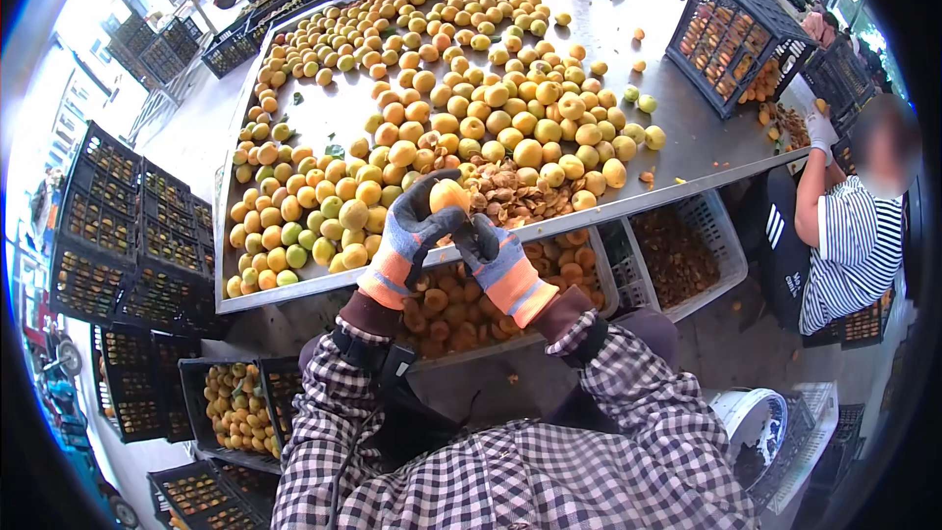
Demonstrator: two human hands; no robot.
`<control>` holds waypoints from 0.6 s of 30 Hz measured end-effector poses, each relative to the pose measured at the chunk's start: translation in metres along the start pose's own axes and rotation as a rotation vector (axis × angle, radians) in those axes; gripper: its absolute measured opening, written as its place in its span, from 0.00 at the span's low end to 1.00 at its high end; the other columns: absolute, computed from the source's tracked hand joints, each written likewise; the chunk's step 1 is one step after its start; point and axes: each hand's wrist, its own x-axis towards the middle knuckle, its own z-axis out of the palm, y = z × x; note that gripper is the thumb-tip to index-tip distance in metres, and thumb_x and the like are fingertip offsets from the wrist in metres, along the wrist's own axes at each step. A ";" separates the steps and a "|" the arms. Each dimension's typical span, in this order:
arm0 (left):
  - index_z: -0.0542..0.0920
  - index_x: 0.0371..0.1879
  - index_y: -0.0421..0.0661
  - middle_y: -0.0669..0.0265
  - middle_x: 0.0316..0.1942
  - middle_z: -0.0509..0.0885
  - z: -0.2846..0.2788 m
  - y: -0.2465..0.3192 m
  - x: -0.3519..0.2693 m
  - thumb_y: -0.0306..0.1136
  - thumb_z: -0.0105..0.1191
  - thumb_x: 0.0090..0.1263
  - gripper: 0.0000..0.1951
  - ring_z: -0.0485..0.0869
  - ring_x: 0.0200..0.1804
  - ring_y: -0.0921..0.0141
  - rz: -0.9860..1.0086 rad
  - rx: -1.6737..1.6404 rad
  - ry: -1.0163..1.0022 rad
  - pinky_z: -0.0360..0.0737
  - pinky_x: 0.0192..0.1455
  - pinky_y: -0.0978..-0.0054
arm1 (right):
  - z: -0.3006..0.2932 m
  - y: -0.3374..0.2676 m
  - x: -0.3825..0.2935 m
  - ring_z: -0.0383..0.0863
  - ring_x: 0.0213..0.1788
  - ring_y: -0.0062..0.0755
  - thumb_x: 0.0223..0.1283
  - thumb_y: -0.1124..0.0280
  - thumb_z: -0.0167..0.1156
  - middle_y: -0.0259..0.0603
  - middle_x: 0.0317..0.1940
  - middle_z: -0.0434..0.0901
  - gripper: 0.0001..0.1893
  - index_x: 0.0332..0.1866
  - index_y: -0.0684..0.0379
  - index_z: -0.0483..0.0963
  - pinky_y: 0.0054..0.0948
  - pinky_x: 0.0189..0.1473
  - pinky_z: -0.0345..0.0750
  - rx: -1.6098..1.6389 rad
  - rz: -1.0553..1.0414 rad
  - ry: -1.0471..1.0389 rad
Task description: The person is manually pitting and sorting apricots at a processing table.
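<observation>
My left hand [416,224], in a grey, blue and orange work glove, holds a yellow-orange apricot [449,196] between thumb and fingers. My right hand [494,254], gloved alike, has its fingertips pinched together close to the lower right of that fruit; whether they grip something small is hidden. Both hands are at the near edge of a metal table [574,218]. Whole apricots [471,126] in yellow, orange and green lie spread over it. Beyond my right hand is a heap of brown apricot stones [508,195]. Below the edge, a crate holds opened apricot halves [441,309].
A white crate [725,243] with brown scraps stands under the table's right side. A black crate of apricots [736,37] rests on the table at right, near a seated co-worker [854,243]. Stacked black crates [132,235] stand left; a white bucket [751,427] sits lower right.
</observation>
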 end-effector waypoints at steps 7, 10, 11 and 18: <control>0.76 0.53 0.37 0.64 0.40 0.83 0.022 -0.016 -0.004 0.49 0.46 0.75 0.24 0.81 0.41 0.71 -0.290 -0.615 0.181 0.77 0.47 0.73 | 0.014 0.007 0.008 0.82 0.44 0.39 0.62 0.76 0.57 0.48 0.42 0.80 0.15 0.54 0.63 0.70 0.30 0.46 0.76 -0.215 0.123 0.062; 0.76 0.53 0.38 0.64 0.40 0.83 0.020 -0.019 -0.005 0.51 0.44 0.75 0.25 0.81 0.40 0.72 -0.235 -0.493 0.147 0.77 0.45 0.74 | 0.009 -0.001 0.011 0.80 0.48 0.52 0.61 0.73 0.59 0.55 0.42 0.80 0.19 0.56 0.63 0.69 0.36 0.47 0.77 -0.386 0.034 0.032; 0.76 0.53 0.38 0.64 0.40 0.83 0.018 -0.020 -0.005 0.51 0.44 0.75 0.25 0.81 0.40 0.72 -0.261 -0.474 0.173 0.77 0.45 0.74 | 0.006 -0.004 0.011 0.80 0.48 0.52 0.61 0.73 0.59 0.55 0.42 0.80 0.19 0.56 0.63 0.69 0.36 0.47 0.77 -0.402 0.012 0.038; 0.76 0.53 0.39 0.64 0.44 0.82 0.009 -0.010 -0.004 0.51 0.44 0.76 0.25 0.81 0.42 0.73 -0.198 -0.081 0.148 0.79 0.45 0.74 | -0.008 -0.019 0.011 0.78 0.48 0.60 0.61 0.63 0.57 0.56 0.46 0.78 0.30 0.67 0.53 0.56 0.46 0.47 0.77 -0.558 0.106 0.125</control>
